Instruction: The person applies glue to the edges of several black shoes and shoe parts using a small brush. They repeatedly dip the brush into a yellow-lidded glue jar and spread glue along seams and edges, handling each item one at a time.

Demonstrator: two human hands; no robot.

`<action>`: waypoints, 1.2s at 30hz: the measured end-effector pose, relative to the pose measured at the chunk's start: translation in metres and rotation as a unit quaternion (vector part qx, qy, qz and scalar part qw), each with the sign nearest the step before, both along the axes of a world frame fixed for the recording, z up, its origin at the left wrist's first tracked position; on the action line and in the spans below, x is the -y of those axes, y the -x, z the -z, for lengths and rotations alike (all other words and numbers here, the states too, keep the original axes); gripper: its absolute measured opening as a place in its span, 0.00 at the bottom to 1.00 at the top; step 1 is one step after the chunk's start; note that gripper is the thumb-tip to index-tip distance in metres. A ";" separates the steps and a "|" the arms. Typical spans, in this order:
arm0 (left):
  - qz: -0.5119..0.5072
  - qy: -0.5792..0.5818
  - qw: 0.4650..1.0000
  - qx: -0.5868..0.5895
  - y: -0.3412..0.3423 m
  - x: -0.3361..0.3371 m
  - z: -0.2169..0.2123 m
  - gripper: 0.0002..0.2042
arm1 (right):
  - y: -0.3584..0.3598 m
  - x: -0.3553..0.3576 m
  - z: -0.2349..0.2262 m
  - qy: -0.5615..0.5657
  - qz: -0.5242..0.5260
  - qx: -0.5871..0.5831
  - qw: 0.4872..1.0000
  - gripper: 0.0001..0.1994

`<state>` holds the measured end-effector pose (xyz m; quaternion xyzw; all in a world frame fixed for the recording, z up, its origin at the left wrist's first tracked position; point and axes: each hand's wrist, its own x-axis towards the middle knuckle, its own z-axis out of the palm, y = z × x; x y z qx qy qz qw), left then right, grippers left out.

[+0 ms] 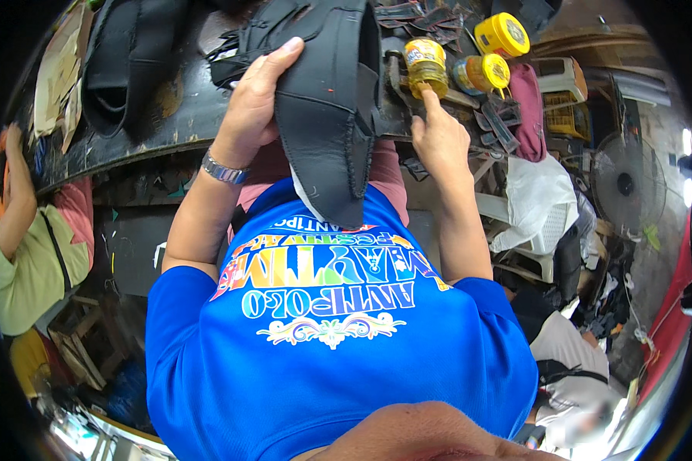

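Overhead, a left hand [250, 104] (wristwatch [224, 170] on) grips a black shoe upper [327, 107] above the dark workbench [142, 134]; the right hand [438, 138] touches one forefinger to an amber-filled jar [426, 67], beside yellow-lidded jars [490, 54].

Matt black leather-like shoe upper [327, 107] with rough stitched edges; glossy clear plastic jar [425, 65] with yellow lid; shiny metal wristwatch band [224, 170]; dark, worn, scuffed wooden workbench [169, 123]; smooth blue cloth shirt [323, 361].

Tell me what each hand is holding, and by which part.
Left hand grips the black shoe upper by its left edge. Right hand holds nothing; its finger touches the yellow jar.
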<state>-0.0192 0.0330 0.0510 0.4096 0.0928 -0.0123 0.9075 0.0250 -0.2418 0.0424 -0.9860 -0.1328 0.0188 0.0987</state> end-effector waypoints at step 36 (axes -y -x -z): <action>0.062 -0.046 0.992 0.096 0.030 0.032 0.006 0.18 | 0.031 -0.057 -0.039 -0.467 -0.221 0.112 0.849 0.21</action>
